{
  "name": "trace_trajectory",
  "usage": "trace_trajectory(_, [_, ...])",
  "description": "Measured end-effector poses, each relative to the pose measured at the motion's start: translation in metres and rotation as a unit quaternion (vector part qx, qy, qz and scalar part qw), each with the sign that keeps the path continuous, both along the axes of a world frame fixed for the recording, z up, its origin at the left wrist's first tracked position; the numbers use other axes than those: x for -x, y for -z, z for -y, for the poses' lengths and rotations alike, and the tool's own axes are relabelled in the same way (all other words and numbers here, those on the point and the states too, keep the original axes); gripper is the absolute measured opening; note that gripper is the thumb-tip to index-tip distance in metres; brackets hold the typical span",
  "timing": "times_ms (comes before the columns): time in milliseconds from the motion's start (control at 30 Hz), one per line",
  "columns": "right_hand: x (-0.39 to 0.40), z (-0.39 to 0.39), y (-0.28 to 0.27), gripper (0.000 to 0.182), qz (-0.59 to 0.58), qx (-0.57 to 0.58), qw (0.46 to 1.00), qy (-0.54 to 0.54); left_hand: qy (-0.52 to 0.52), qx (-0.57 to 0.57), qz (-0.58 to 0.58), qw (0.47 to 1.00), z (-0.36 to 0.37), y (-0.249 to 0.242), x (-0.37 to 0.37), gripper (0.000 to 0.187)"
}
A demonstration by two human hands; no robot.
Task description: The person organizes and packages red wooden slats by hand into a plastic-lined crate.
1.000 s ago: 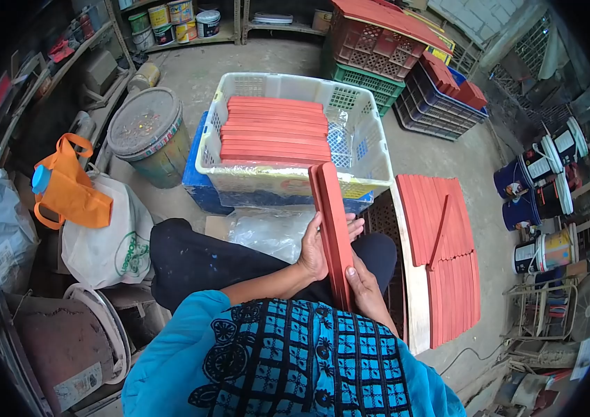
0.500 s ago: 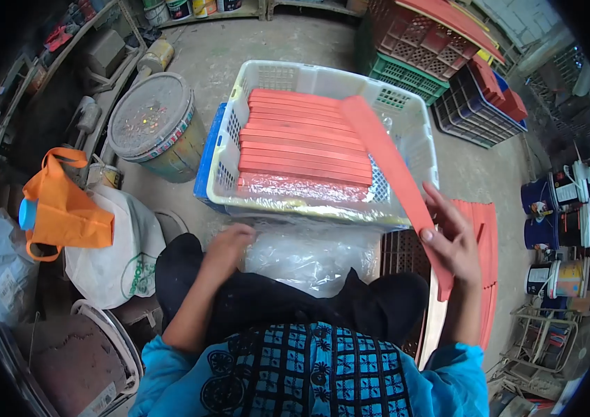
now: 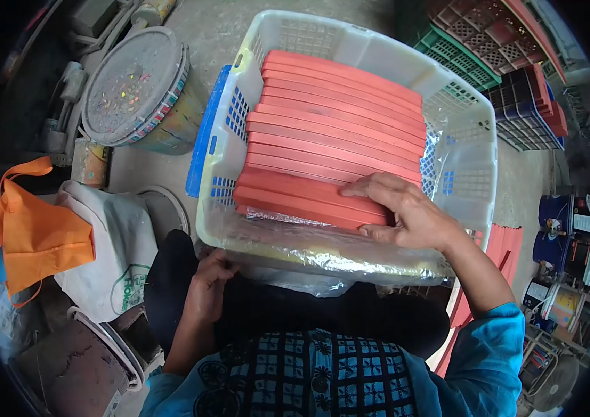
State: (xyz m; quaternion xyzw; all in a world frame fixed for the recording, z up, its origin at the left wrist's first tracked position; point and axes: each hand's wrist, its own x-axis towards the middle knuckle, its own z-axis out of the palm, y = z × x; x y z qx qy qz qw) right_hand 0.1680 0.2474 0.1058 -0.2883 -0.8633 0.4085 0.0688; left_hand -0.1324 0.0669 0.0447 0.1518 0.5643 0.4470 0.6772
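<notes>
Red front slats [image 3: 291, 192] within the right grip [image 3: 409, 214], fingers [image 3: 371, 186] bent, thumb [image 3: 378, 233] opposite

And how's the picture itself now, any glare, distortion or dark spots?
Head view: glare streaks the clear plastic along the near side of the white crate; head view: edges curve, corners go black; head view: the dark trousers lose detail, while the right hand reads fairly clearly.

Lidded bucket [image 3: 135, 87], orange bag [image 3: 44, 229] beside white bag [image 3: 117, 250]
</notes>
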Motion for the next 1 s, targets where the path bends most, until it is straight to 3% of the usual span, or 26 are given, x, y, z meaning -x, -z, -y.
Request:
trace_trajectory(300, [0.009,0.014,0.031,0.049,0.162,-0.166,0.973,0.000,0.027,0.035,-0.047,0.998,-0.019,-0.022,-0.018,0.042])
trace_trajectory(400, [0.015,0.015,0.034,0.049,0.214,-0.154,0.965,0.005,0.036,0.044,-0.048,0.997,-0.021,-0.023,-0.018,0.043])
trace_trajectory(700, [0.005,0.003,0.025,0.049,0.151,-0.154,0.976,0.006,0.063,0.015,-0.079,0.995,-0.020,-0.030,-0.020,0.043])
trace_trajectory(733, [0.004,-0.002,0.010,0.046,0.162,-0.113,0.980,0.024,0.068,0.008,-0.087,0.994,-0.019,-0.029,-0.019,0.043])
trace_trajectory(867, [-0.049,0.007,-0.033,0.036,0.077,-0.160,0.963,0.205,0.133,-0.039,-0.127,0.982,-0.007,-0.007,-0.007,0.045])
trace_trajectory(1000, [-0.156,0.065,-0.070,0.023,0.046,-0.241,0.844,0.478,0.125,-0.060,-0.088,0.986,-0.009,-0.014,-0.012,0.047])
